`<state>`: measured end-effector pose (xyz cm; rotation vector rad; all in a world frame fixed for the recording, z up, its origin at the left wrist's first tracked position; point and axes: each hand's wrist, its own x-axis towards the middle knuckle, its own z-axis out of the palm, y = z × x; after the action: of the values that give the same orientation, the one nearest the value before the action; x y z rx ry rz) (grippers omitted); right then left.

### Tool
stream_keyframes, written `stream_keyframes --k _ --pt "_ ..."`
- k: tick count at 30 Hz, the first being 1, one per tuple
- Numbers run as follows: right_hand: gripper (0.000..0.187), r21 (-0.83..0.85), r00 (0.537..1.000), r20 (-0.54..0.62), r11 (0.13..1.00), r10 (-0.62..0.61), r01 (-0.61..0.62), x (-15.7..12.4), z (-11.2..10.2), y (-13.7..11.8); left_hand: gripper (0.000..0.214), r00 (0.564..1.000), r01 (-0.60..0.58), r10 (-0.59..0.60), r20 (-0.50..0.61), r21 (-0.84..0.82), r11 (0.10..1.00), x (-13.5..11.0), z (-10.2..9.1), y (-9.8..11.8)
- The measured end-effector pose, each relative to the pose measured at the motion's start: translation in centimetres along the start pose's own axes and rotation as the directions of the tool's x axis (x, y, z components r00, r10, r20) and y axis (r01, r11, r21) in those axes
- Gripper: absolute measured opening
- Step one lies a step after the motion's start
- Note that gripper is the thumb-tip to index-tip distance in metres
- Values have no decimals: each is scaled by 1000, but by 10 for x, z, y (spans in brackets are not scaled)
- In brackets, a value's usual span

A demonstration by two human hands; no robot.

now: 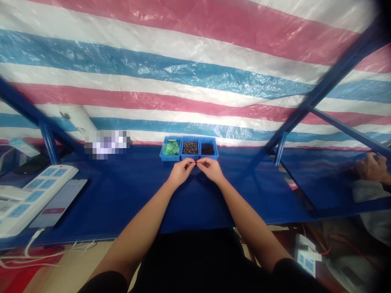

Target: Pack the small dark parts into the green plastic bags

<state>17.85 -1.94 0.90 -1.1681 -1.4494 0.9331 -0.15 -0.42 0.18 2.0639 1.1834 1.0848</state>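
My left hand (182, 171) and my right hand (210, 168) meet fingertip to fingertip just in front of three small blue bins. Both are pinched closed; a tiny dark bit shows between them, too small to name. The left bin (170, 158) holds green, partly clear pieces (171, 147). Small dark and metallic parts (190, 147) fill the middle bin (190, 156). In the right bin (216, 154) lie small black parts (207, 149).
A white power strip (39, 195) and a phone (59, 203) with a charging cable lie at the left of the blue table (122, 195). Blue frame bars (308, 101) slant at both sides. At the far right is another person's hand (372, 167). Striped sheeting (195, 77) hangs behind.
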Motion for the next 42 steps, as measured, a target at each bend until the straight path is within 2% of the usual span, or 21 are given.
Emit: stream_keyframes --k 5,12,18,25,32,38,42 --pt "27 -33 1000 -5 999 -4 4 0 0 0 33 999 30 -30 35 3 1000 0 -2 0" --pt "27 -31 1000 -3 999 -16 16 1 -1 3 30 1000 -1 1 4 -17 1000 0 0 1" --pt "27 -40 1000 1 999 -7 7 0 0 2 33 999 38 -37 18 -6 999 1 -2 3" --pt "27 -33 1000 -12 999 -17 16 0 -1 -1 29 1000 -9 9 1 -8 1000 0 -1 1" --pt "25 -58 999 -21 998 -41 40 0 0 4 30 1000 25 -25 5 -15 1000 0 -2 3" --pt "25 -73 998 -32 996 -59 57 1 -2 8 30 1000 -6 6 -15 -19 1000 0 -1 1" --pt "27 -84 998 -30 995 -56 54 1 -1 10 31 999 32 -32 5 -37 999 0 -1 0"
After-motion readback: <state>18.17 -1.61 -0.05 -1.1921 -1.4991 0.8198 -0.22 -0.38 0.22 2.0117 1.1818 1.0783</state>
